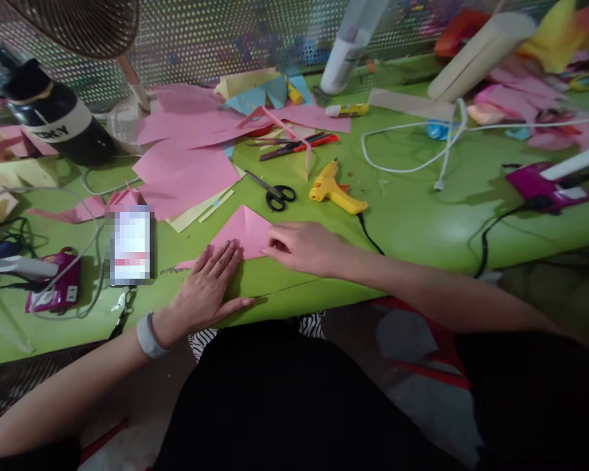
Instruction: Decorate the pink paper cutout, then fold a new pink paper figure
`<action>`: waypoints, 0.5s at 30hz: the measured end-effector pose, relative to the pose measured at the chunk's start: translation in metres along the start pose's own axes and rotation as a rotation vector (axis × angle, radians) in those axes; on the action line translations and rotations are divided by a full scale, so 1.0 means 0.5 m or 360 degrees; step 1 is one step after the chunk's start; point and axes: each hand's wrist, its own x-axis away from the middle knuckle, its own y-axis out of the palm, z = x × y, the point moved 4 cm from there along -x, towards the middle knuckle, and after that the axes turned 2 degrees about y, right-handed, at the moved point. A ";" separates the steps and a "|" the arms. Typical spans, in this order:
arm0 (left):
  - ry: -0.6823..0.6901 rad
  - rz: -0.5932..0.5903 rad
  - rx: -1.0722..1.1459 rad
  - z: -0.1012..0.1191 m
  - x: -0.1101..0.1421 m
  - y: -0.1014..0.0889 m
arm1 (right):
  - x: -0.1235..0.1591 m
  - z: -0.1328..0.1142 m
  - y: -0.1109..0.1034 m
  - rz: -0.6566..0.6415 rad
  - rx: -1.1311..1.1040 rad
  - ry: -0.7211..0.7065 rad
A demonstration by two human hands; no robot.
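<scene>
Here, the folded pink paper piece with the pointed top (245,229) lies on the green tabletop (412,239), directly under and between the two hands. Its peak points away from the person, and its longer direction seems to run from side to side, though the hands cover part of the lower edge. The left hand (207,284) rests flat over the lower left part of this paper; its fingers are straight and mostly close together, with the thumb spread apart toward the person. The right hand (307,247) is at the right corner, with its fingers curled inward and their tips touching the paper. I cannot tell if they pinch this corner or only press on it. Both hands are in contact with the paper, so neither one is clearly nearer. Just beyond the paper, slightly to its right, are the scissors with black handles (270,189), and farther to the right of it lies the yellow plastic glue gun (330,186). Neither tool is touched by a hand.
</scene>
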 end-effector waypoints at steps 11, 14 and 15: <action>0.0023 0.0033 -0.0039 -0.007 0.003 0.016 | -0.070 -0.011 0.050 -0.0935 -0.0879 0.0459; 0.0042 0.0050 -0.0040 -0.009 0.003 0.015 | -0.055 0.015 0.042 -0.0939 -0.0894 0.0512; 0.0044 0.0052 -0.0041 -0.010 0.003 0.014 | -0.049 0.027 0.040 -0.0931 -0.0895 0.0539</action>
